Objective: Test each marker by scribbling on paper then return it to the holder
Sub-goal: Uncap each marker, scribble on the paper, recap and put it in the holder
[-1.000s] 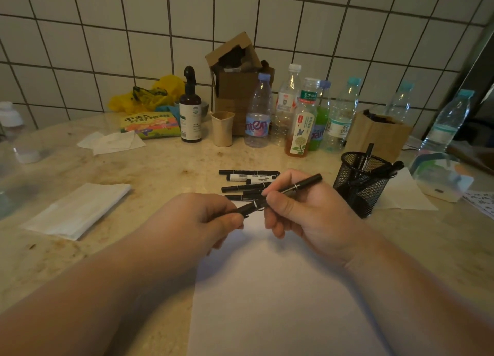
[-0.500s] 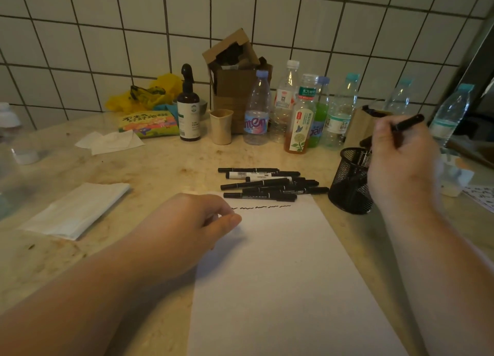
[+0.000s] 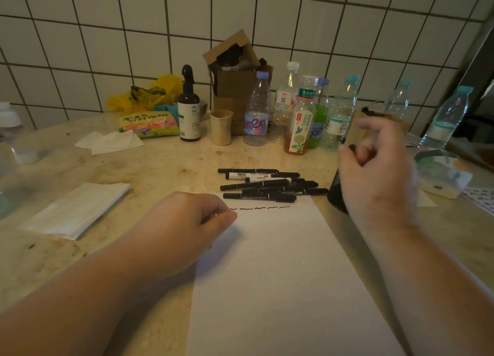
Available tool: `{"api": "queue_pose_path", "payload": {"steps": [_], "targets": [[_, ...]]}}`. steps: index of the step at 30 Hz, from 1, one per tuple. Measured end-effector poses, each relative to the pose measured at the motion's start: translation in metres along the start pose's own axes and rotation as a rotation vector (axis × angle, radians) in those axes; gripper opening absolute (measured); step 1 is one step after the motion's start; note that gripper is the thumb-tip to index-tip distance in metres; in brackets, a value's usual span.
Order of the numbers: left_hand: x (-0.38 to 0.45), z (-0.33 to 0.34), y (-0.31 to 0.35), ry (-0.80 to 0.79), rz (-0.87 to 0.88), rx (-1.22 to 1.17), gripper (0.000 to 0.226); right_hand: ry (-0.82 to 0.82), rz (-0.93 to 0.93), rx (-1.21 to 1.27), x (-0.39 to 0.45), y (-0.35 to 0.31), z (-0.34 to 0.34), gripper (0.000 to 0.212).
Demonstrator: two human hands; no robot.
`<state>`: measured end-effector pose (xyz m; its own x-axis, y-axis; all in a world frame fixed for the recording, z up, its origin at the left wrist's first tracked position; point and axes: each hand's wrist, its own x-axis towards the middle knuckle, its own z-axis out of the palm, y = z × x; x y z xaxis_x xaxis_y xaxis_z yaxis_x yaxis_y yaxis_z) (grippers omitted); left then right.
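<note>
Your right hand (image 3: 379, 168), blurred over the holder (image 3: 337, 195) with loosely curled fingers seemingly holding nothing, is nearer the markers (image 3: 270, 184), which lie at its nine o'clock, long axes running three-to-nine, above the paper (image 3: 280, 275).

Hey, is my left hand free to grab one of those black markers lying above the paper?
Probably yes: the left hand rests on the white paper near the pile of black markers, with nothing between them.
</note>
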<state>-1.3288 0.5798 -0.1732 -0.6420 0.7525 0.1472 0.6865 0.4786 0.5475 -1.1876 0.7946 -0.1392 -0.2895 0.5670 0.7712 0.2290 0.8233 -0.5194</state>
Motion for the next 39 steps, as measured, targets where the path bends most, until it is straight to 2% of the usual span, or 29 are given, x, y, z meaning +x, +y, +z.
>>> {"api": "queue_pose_path", "payload": {"steps": [5, 8, 10, 13, 16, 20, 26, 28, 31, 34, 36, 39], "targets": [[0.0, -0.001, -0.001, 0.006, 0.005, -0.004, 0.025, -0.016, 0.009, -0.036, 0.0, 0.007, 0.005, 0.021], [-0.001, -0.001, -0.001, 0.01, 0.01, 0.003, 0.025, -0.07, -0.116, -0.016, -0.007, 0.0, 0.007, 0.015], [0.0, -0.001, -0.001, 0.001, 0.015, 0.016, 0.025, -0.289, -0.197, -0.033, -0.014, -0.003, 0.017, 0.016], [0.0, -0.001, 0.001, -0.011, 0.025, 0.038, 0.021, -0.658, -0.209, -0.162, -0.023, 0.002, 0.034, 0.03], [0.0, -0.002, 0.001, -0.008, 0.03, 0.029, 0.022, -0.852, -0.153, -0.24, -0.028, 0.005, 0.044, 0.042], [0.0, -0.001, 0.0, -0.01, 0.035, 0.033, 0.022, -0.872, -0.089, -0.301, -0.029, 0.006, 0.049, 0.041], [0.0, 0.0, 0.0, -0.027, 0.034, 0.032, 0.02, -0.847, -0.019, -0.317, -0.027, 0.005, 0.039, 0.015], [0.0, 0.0, 0.001, -0.036, 0.033, 0.046, 0.018, -0.83, 0.07, -0.198, -0.025, 0.004, 0.034, 0.011], [-0.001, -0.001, 0.003, -0.04, 0.035, 0.039, 0.017, -0.797, 0.25, 0.241, -0.022, -0.002, 0.026, 0.008], [-0.003, -0.003, 0.005, -0.058, 0.034, -0.029, 0.016, -0.967, 0.31, 0.654, -0.025, -0.012, 0.019, 0.008], [-0.003, -0.004, 0.008, -0.072, 0.039, -0.048, 0.016, -1.079, 0.324, 0.824, -0.03, -0.016, 0.02, 0.014], [-0.001, -0.003, 0.009, -0.012, 0.007, -0.09, 0.018, -1.097, 0.377, 0.977, -0.032, -0.016, 0.023, 0.031]]}}
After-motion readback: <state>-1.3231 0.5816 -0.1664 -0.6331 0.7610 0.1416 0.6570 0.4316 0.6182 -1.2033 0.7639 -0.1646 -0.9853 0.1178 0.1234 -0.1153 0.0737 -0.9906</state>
